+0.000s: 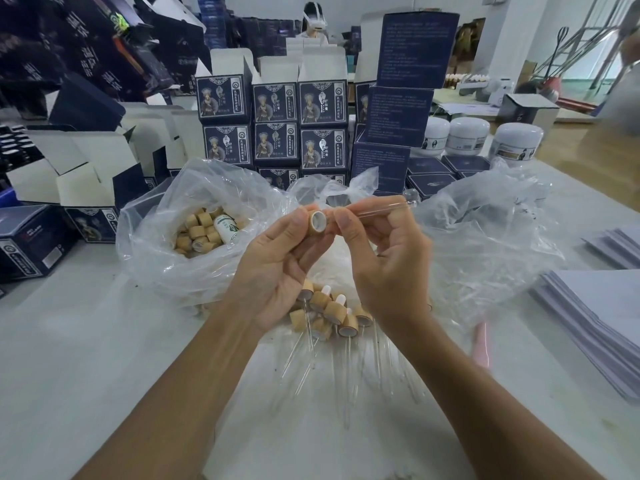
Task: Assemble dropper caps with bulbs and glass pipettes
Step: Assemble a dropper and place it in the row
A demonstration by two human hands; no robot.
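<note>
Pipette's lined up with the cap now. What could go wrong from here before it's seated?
1. The glass pipette is pinched near one end by the right hand, so most of it sticks out unsupported; pushing off-axis into the cap held by the left hand might snap it.
2. Finished droppers lie right under both wrists; lowering the hands could crush their glass tubes.

Packing workshop: stacked printed cartons [275, 124], white jars [465, 135] crowd the table [86, 341].

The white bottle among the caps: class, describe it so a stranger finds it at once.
Start at the clear plastic bag left of the hands. Inside lies a heap of loose wooden caps. The white bottle lies on them, the only white, elongated, green-printed item there.
</note>
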